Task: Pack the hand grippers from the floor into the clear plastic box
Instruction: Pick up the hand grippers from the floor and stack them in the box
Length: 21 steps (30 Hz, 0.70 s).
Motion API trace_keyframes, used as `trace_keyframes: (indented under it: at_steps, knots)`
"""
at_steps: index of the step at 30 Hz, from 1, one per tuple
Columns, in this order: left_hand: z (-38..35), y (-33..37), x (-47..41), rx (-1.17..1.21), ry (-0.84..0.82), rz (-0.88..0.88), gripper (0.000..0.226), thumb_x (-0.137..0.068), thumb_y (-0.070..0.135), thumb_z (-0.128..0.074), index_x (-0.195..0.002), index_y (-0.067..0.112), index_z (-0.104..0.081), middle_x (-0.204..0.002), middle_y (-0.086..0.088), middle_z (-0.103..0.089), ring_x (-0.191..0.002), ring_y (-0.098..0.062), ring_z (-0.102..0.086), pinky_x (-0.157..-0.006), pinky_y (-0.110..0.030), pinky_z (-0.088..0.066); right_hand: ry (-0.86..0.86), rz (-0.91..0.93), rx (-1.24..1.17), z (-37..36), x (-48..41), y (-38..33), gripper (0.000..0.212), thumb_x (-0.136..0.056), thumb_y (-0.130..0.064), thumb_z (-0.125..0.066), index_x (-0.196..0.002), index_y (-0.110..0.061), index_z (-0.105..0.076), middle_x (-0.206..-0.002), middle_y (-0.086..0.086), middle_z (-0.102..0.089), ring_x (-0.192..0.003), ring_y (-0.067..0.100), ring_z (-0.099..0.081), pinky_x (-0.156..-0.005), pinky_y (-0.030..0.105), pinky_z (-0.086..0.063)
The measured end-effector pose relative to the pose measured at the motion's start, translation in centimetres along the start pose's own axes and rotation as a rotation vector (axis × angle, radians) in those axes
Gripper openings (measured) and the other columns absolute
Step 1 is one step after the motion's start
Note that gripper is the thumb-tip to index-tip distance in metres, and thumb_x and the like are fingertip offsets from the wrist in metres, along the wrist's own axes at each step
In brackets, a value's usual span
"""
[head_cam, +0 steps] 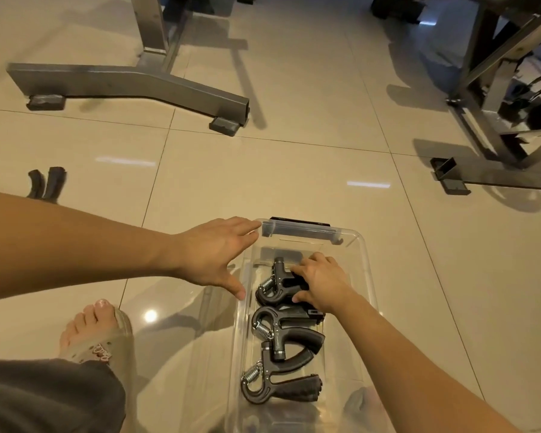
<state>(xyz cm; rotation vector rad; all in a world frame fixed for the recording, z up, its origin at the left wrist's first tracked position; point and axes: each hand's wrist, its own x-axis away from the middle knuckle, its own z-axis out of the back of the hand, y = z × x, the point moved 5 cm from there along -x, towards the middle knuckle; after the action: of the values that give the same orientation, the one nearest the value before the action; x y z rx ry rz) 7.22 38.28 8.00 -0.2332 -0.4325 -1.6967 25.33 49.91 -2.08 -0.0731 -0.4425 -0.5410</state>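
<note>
A clear plastic box (364, 270) stands on the tiled floor in front of me. Three black hand grippers with steel springs lie inside it in a row: a far one (275, 284), a middle one (283, 328) and a near one (272, 378). My right hand (324, 284) is inside the box, fingers curled over the handles of the far gripper. My left hand (214, 253) lies flat with straight fingers against the box's left rim, thumb on the rim. Another black hand gripper (46, 182) lies on the floor at the left, partly behind my left forearm.
A grey metal bench base (128, 85) stands at the far left. A metal rack frame (494, 98) with a foot (448, 176) stands at the far right. My sandalled foot (99, 332) is beside the box at the lower left.
</note>
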Motion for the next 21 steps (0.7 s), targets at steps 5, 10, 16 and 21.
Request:
trace_keyframes:
  at_steps: [5,10,16,21]
  knots:
    - [0.1,0.1,0.2,-0.025,-0.016,-0.013,0.121,-0.076,0.086,-0.051,-0.160,0.010,-0.009,-0.169,-0.006,0.004,-0.155,-0.022,-0.002,-0.124,-0.034,-0.009,0.044,-0.038,0.116,-0.8,0.9,-0.4,0.058,-0.088,-0.052,-0.067,-0.138,-0.026,-0.055,-0.135,0.001,-0.053,-0.128,0.027,-0.040,-0.105,0.042,-0.034]
    - [1.4,0.2,1.4,-0.055,-0.014,0.004,0.107,-0.081,0.082,-0.049,-0.160,0.016,-0.018,-0.169,-0.006,-0.006,-0.154,-0.023,-0.010,-0.123,-0.036,-0.012,0.104,-0.068,0.055,1.2,1.8,-1.3,0.057,-0.091,-0.049,-0.065,-0.139,-0.021,-0.053,-0.138,0.003,-0.053,-0.129,0.026,-0.043,-0.107,0.041,-0.035]
    - [5.2,-3.0,6.3,-0.006,0.014,0.203,0.059,-0.091,0.061,-0.060,-0.137,0.025,-0.056,-0.146,0.003,-0.051,-0.130,-0.016,-0.049,-0.105,-0.033,-0.044,0.390,-0.058,-0.196,9.7,3.6,-3.7,0.034,-0.095,-0.041,-0.062,-0.122,-0.020,-0.066,-0.115,-0.002,-0.067,-0.111,0.020,-0.056,-0.090,0.036,-0.046]
    - [12.4,-6.1,14.1,0.065,0.213,0.397,0.043,-0.094,0.048,-0.064,-0.127,0.021,-0.065,-0.112,0.006,-0.069,-0.096,-0.011,-0.063,-0.084,-0.028,-0.054,0.509,0.052,-0.294,16.6,4.7,-9.6,0.031,-0.096,-0.049,-0.058,-0.108,-0.022,-0.067,-0.099,-0.007,-0.066,-0.098,0.015,-0.056,-0.077,0.034,-0.048]
